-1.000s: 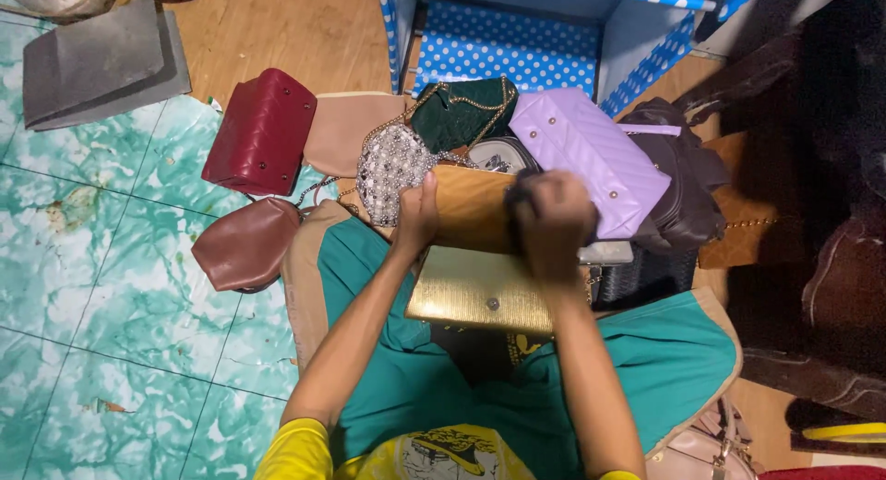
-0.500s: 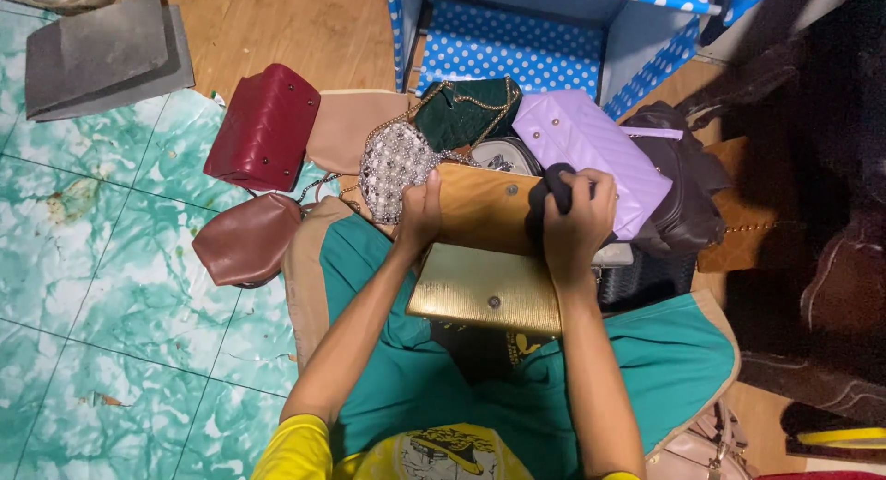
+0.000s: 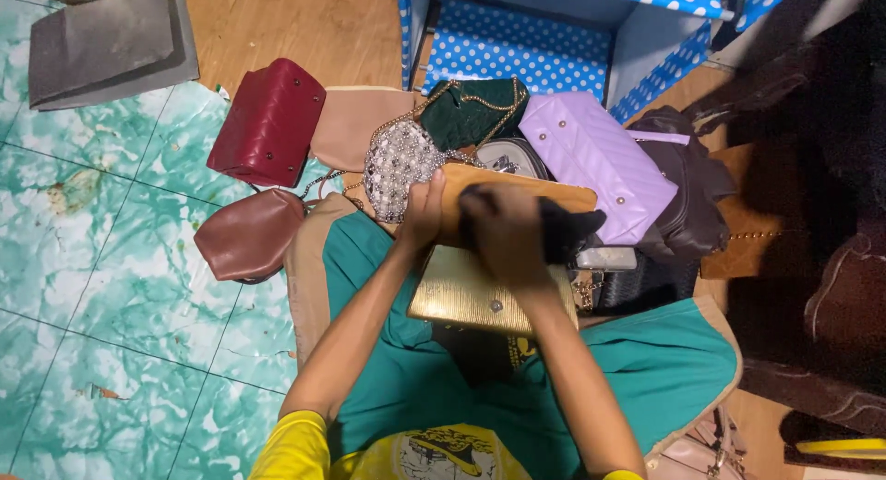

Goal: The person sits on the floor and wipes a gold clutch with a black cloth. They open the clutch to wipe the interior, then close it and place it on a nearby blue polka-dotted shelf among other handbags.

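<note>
While roughly ten bags crowd the floor before the dotted blue shelf, one flat tan clutch lies across the lap, long axis left to right, over a ribbed gold clutch. The left hand has its grip closed on the tan clutch's left end. The right hand presses one dark cloth on it, grip around the cloth.

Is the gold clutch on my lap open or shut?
Open: the gold clutch lies on the lap with its tan flap raised, left hand holding it.

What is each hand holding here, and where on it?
Left hand grips the tan clutch at its left edge; right hand holds a bunched black cloth against it.
</note>
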